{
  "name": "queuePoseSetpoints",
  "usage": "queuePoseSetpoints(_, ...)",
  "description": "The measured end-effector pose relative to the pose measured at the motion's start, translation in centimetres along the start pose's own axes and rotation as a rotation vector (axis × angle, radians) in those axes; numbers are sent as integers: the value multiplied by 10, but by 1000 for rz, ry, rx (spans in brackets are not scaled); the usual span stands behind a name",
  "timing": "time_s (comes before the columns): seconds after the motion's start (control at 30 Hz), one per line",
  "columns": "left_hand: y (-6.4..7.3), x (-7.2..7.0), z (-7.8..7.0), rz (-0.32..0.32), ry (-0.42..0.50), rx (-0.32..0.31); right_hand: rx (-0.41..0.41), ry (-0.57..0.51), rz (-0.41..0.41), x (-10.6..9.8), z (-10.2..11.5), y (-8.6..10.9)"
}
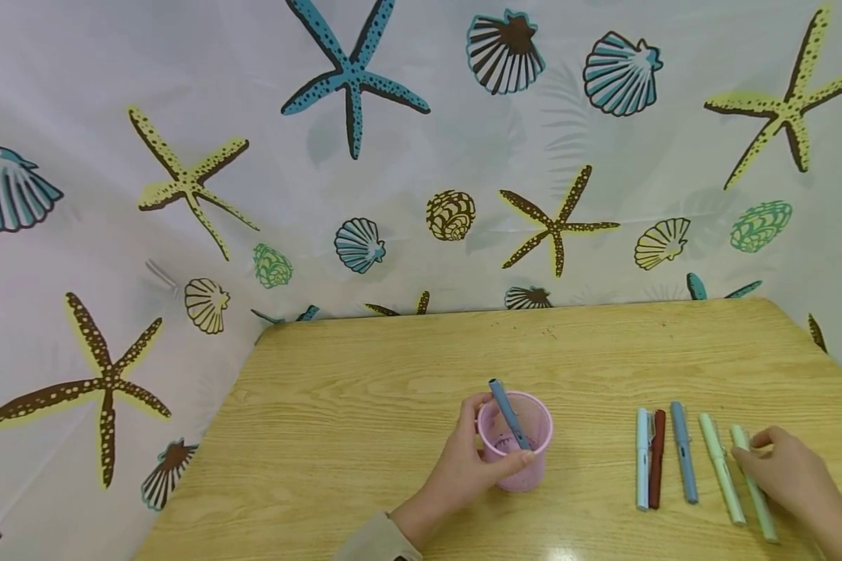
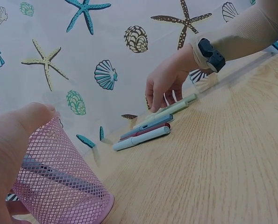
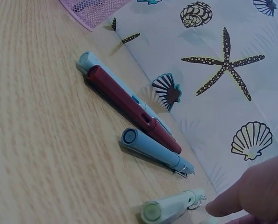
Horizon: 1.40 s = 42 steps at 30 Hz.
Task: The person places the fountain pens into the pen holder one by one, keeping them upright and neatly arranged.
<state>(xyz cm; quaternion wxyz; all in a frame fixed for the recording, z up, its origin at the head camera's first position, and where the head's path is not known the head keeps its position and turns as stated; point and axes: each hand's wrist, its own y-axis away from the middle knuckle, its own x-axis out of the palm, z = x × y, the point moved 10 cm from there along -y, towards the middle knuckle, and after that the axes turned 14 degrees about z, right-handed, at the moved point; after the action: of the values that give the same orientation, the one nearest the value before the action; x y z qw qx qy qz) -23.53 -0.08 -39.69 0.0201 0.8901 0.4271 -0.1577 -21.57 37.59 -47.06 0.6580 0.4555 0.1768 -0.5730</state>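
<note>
A pink mesh pen cup (image 1: 522,475) stands on the table, tilted slightly, with a blue-grey pen (image 1: 508,413) leaning inside it. My left hand (image 1: 466,460) grips the cup, thumb across the near side and fingers round the left. At the right, my right hand (image 1: 789,467) pinches the cap end of the rightmost light green pen (image 1: 758,499), which lies on the table. Beside it lie another light green pen (image 1: 723,467), a blue pen (image 1: 684,452), a dark red pen (image 3: 124,102) and a light blue pen (image 2: 141,138). The right fingertips are partly hidden.
The wooden table (image 1: 365,405) ends at the back against a white curtain (image 1: 407,179) printed with shells and starfish. The curtain also runs along the left and right sides. A dark watch (image 2: 211,55) is on the right wrist.
</note>
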Motion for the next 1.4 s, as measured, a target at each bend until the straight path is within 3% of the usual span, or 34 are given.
queuePoseSetpoints(0.43,0,0,0,13,24,11,4,43,-18,1,-6,-8)
queuePoseSetpoints(0.83,1,1,0,20,22,16,47,1,-39,-3,-7,-6)
queuePoseSetpoints(1.1,-1,2,0,29,2,18,-12,-13,-80,-10,5,3)
queuePoseSetpoints(1.4,0,2,-1,24,-3,18,-57,-55,-183,-22,20,14)
